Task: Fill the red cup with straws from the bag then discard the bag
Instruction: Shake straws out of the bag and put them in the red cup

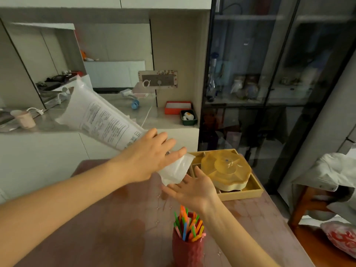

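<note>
A red cup (187, 249) stands near the front of the table, packed with several colourful straws (189, 225) that stick out of its top. A long clear plastic bag (100, 116) with printed text is held up over the table, tilted up to the left, and looks empty. My left hand (150, 157) is shut around the bag near its lower end. The bag's loose open end (176, 170) hangs below that grip. My right hand (192, 186) is open, palm up, just under that loose end, above and behind the cup.
A yellow lidded snack tray (226, 170) sits at the table's far right. The brown table (107, 218) carries a clear cover. Behind it stand a cluttered counter (154, 116) and a glass cabinet (269, 74). A chair with clothes (327, 180) stands to the right.
</note>
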### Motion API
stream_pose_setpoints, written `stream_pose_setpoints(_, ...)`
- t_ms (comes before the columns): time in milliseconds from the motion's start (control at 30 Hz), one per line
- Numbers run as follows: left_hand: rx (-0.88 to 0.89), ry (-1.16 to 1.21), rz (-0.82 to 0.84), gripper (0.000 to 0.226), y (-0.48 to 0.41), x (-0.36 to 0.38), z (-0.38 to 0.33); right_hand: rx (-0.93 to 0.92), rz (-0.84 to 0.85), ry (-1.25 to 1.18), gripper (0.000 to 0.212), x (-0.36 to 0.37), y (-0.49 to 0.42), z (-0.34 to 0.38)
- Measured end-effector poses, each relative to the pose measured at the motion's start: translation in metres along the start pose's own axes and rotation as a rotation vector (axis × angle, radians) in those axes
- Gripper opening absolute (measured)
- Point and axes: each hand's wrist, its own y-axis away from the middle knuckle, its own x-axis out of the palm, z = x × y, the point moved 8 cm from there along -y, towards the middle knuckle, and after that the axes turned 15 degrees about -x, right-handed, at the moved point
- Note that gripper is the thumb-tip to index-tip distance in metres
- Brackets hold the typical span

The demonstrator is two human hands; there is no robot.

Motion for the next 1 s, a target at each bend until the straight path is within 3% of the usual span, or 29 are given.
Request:
stream_pose_setpoints(200, 0.144, -0.141, 0.071, 0.079, -0.018, -0.002, -0.001, 0.036, -0.001, -0.057, 0.063, 0.006, 0.002, -0.002)
stream_pose_setpoints(333, 0.111, -0.121, 0.130, 0.078, -0.021, 0.001, -0.001, 0.046, -0.038, -0.116, 0.054, 0.006, 0.004, 0.002)
stream_pose_setpoints(533, -0.165, 0.192, 0.127, 0.077, 0.010, 0.028, 0.014, -0.095, 0.034, -0.044, 0.053, -0.001, 0.000, 0.023)
stream_pose_setpoints(667, -0.423, 0.477, 0.165, 0.074, 0.035, 0.050, 0.021, -0.204, 0.233, 0.066, 0.076, 0.001, 0.001, 0.029)
stream_pose_setpoints(767, -0.549, 0.557, 0.180, 0.066, 0.046, 0.057, 0.018, -0.306, 0.359, 0.236, 0.095, 0.004, 0.005, 0.026)
stream_pose_setpoints(867, -0.604, 0.600, 0.167, 0.060, 0.050, 0.059, 0.013, -0.362, 0.376, 0.322, 0.085, 0.002, 0.005, 0.013)
stream_pose_setpoints(933, -0.625, 0.612, 0.164, 0.057, 0.051, 0.056, 0.009, -0.362, 0.349, 0.428, 0.091, 0.001, 0.003, 0.003)
stream_pose_setpoints(1000, -0.596, 0.611, 0.155, 0.055, 0.050, 0.052, 0.001, -0.366, 0.331, 0.445, 0.074, 0.008, 0.004, 0.003)
